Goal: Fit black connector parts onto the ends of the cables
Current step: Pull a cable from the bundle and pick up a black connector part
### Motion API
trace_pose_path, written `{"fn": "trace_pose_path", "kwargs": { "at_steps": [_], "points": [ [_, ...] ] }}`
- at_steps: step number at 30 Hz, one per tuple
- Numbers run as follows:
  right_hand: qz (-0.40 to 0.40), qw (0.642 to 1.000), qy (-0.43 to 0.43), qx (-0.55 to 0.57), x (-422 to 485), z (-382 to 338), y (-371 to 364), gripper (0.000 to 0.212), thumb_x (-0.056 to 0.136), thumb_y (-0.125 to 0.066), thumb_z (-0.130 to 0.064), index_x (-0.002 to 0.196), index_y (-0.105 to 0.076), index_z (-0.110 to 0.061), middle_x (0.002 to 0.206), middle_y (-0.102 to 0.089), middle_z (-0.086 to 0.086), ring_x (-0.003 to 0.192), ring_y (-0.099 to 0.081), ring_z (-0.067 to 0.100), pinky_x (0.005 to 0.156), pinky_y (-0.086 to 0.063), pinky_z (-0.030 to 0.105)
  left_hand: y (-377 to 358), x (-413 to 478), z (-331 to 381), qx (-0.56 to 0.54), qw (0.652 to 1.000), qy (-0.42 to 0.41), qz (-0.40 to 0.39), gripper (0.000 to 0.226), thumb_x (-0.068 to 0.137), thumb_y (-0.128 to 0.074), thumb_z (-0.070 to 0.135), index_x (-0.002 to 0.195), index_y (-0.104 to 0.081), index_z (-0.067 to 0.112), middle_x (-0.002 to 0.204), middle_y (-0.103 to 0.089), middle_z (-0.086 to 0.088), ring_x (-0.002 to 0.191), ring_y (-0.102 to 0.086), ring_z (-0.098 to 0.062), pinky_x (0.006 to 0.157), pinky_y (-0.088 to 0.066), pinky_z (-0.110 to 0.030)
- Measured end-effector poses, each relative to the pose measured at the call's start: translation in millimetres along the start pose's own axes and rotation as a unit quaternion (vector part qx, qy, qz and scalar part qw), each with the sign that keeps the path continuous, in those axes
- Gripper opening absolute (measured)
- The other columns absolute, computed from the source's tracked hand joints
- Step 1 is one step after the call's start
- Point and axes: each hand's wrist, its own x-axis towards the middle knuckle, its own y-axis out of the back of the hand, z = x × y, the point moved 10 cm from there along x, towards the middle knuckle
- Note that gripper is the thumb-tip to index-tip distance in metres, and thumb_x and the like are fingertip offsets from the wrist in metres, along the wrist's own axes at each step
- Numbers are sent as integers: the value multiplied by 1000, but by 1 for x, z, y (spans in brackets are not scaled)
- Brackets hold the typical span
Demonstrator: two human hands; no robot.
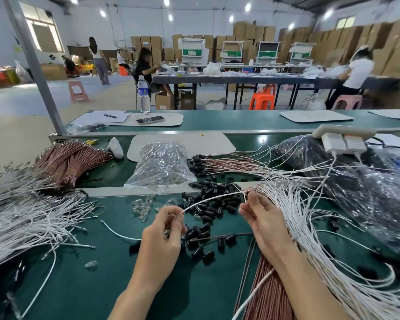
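A white cable [214, 199] stretches between my two hands above the green bench. My left hand [164, 236] pinches its near end between thumb and fingertips. My right hand [261, 218] holds its far end between thumb and forefinger, by the tips of a fan of white cables [310, 227]. Loose black connector parts [208, 209] lie scattered on the bench between and beyond my hands. Whether a connector sits on the held cable end is hidden by my fingers.
A heap of white cables [26, 218] lies at the left, with bundled brown cables [67, 162] behind it. A clear bag of parts [162, 165] stands centre back, small clear pieces [142, 207] lie near it, and dark plastic bags [367, 192] sit at right. Brown cables [268, 292] run under my right forearm.
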Motion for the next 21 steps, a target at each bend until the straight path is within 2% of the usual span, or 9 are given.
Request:
{"fn": "trace_pose_path", "kwargs": {
  "at_steps": [4, 8, 15, 17, 21],
  "points": [
    [-11, 999, -2, 41, 0, -1, 2, 31, 81, -63, -20, 107, -70, -4, 83, -72, 5, 79, -71, 16, 73, -61, 23, -1, 1, 1, 3, 1000, -4, -10, 9, 98, -53, 38, 102, -61, 39, 79, -69, 8, 72, -64, -13, 58, -43, -14],
    [-16, 999, 3, 31, -1, 0, 2, 30, 81, -66, -19, 107, -72, -6, 90, -76, 8, 81, -73, 16, 71, -60, 21, -1, 3, 0, 4, 1000, -1, -14, 11, 101, -56, 29, 101, -61, 39, 78, -69, 8, 73, -64, -12, 60, -41, -10],
    [-7, 1000, 23, 17, 1, -2, 5, 23, 83, -66, -22, 101, -80, -17, 91, -76, 4, 81, -71, 11, 72, -58, 18, -2, 4, 1, 15, 1000, -3, -9, 10, 95, -52, 42, 100, -61, 42, 78, -69, 9, 75, -65, -12, 59, -43, -12],
    [-3, 999, 29, 15, 0, -3, 5, 24, 84, -65, -22, 101, -81, -18, 93, -77, 5, 81, -71, 10, 72, -58, 18, -3, 4, 0, 23, 1000, -2, -13, 9, 97, -53, 40, 100, -61, 43, 78, -69, 11, 74, -64, -12, 58, -43, -14],
    [-2, 999, 39, 19, -1, -5, 6, 29, 84, -65, -19, 111, -77, -16, 94, -76, 5, 83, -71, 11, 75, -58, 19, -5, 3, -4, 42, 999, -1, -19, 16, 101, -56, 28, 101, -61, 43, 79, -69, 11, 65, -60, -18, 56, -47, -31]
  ]
}}
